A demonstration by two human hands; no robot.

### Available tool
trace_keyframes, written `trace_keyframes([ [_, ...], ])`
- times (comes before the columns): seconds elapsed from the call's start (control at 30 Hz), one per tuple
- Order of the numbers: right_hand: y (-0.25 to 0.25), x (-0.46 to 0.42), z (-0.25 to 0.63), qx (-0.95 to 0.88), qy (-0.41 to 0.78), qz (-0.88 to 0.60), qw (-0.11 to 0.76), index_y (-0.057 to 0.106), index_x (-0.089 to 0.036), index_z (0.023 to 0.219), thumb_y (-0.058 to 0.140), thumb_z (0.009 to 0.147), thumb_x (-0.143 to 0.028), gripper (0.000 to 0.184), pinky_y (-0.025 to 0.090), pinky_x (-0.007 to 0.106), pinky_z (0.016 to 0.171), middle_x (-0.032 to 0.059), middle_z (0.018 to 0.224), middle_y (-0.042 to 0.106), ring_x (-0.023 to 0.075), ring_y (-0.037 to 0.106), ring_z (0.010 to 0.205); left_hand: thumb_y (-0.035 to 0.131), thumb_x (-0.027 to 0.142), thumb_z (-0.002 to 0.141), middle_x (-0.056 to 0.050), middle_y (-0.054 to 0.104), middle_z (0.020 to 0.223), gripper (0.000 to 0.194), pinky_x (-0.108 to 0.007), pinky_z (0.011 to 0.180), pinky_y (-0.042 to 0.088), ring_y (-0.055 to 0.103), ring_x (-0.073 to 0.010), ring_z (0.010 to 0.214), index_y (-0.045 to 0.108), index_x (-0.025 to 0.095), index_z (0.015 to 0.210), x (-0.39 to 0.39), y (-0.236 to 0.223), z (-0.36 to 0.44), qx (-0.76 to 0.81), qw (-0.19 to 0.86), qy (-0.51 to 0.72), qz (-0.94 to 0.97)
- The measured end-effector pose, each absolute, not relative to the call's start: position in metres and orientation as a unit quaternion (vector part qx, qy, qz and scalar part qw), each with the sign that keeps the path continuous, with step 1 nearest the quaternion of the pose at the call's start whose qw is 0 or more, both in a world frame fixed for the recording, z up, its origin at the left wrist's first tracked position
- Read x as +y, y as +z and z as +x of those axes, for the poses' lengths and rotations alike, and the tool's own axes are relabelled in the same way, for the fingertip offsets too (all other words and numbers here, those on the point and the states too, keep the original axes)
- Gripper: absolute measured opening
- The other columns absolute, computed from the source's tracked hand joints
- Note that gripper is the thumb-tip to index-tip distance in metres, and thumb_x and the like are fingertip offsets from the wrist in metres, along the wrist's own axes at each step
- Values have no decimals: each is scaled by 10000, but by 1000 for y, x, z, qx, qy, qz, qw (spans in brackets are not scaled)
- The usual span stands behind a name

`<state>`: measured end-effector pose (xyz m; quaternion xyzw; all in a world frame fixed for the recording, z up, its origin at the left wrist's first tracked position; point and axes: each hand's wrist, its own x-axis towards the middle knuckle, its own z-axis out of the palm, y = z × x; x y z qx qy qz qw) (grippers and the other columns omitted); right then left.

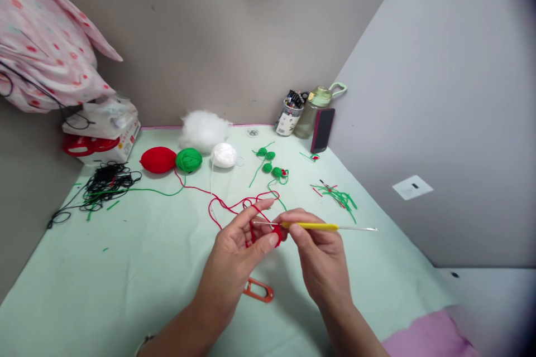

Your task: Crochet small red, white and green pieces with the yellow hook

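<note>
Between the fingers of my left hand (234, 254) is a small red crochet piece (277, 235), pinched by the thumb. Red yarn (228, 206) passes over the raised index finger and trails back across the table. My right hand (320, 259) grips a yellow-handled crochet hook (316, 226) like a pen. Its thin metal end lies across the red piece, pointing left; the other metal end sticks out to the right. Whether a loop sits on the hook is too small to tell. Beneath my left hand lies an orange plastic tool (258, 290), partly hidden.
Red (158, 160), green (188, 160) and white yarn balls (223, 155) sit behind my hands, near white stuffing (204, 131). Several green crochet balls (268, 168), yarn scraps (337, 196) and a black cord tangle (109, 183) lie around. A phone (322, 130), bottle (307, 117) and pen cup (288, 117) stand back right.
</note>
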<state>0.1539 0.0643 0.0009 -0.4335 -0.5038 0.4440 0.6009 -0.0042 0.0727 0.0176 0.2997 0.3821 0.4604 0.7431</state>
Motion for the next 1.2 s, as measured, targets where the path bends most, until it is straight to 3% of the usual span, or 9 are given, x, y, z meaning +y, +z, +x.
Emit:
trace_keyframes([
  [0.23, 13, 70, 152, -541, 442, -425, 575, 842, -305, 938, 820, 879, -262, 76, 527, 291, 734, 20, 899, 754, 172, 661, 855, 824, 293, 869, 7, 720, 895, 483, -270, 868, 505, 662, -148, 892, 722, 286, 1341, 74, 16, -7, 370, 743, 464, 310],
  [0.4, 21, 85, 155, -531, 468, -431, 559, 826, -298, 855, 827, 857, -220, 78, 510, 292, 730, -8, 818, 731, 153, 642, 775, 741, 408, 939, -9, 728, 907, 348, -287, 890, 496, 664, -171, 922, 765, 304, 1270, 81, 16, -14, 389, 725, 464, 327],
  [0.5, 20, 95, 150, -505, 481, -422, 580, 832, -318, 877, 828, 850, -228, 94, 501, 283, 722, -12, 855, 738, 149, 632, 790, 736, 353, 938, -20, 751, 1040, 296, -284, 955, 486, 670, -182, 1015, 779, 317, 1228, 85, 17, -18, 404, 696, 474, 358],
  [0.6, 13, 100, 141, -496, 476, -419, 593, 846, -328, 887, 832, 840, -244, 96, 508, 293, 783, -6, 873, 742, 164, 642, 857, 806, 256, 866, -10, 751, 1120, 403, -272, 993, 478, 661, -188, 1101, 755, 342, 1257, 88, 17, -19, 388, 692, 468, 389],
  [0.83, -4, 100, 133, -393, 542, -435, 602, 836, -313, 810, 904, 751, -325, 91, 524, 280, 757, -4, 862, 771, 164, 660, 829, 798, 272, 864, 15, 692, 832, 333, -245, 781, 505, 629, -139, 799, 771, 270, 1196, 96, 7, -21, 416, 691, 462, 369],
  [0.97, -6, 99, 135, -419, 520, -434, 605, 832, -317, 830, 844, 813, -288, 35, 522, 283, 763, -6, 863, 754, 162, 655, 829, 789, 226, 860, -21, 721, 1034, 443, -289, 926, 509, 670, -186, 1004, 722, 289, 1294, 97, 0, -20, 427, 671, 462, 393],
  [1.07, -5, 98, 135, -478, 455, -443, 606, 840, -312, 854, 792, 849, -225, 99, 520, 316, 823, 7, 859, 735, 180, 653, 870, 797, 217, 847, -53, 728, 1166, 519, -315, 969, 516, 673, -214, 1087, 684, 286, 1349, 96, -3, -17, 390, 696, 457, 393],
  [1.2, -4, 97, 134, -508, 416, -444, 610, 841, -311, 872, 764, 863, -182, 150, 525, 345, 822, 24, 863, 744, 206, 664, 896, 795, 282, 868, -36, 746, 1010, 327, -292, 885, 550, 702, -186, 933, 752, 246, 1190, 95, 0, -14, 381, 718, 455, 364],
])
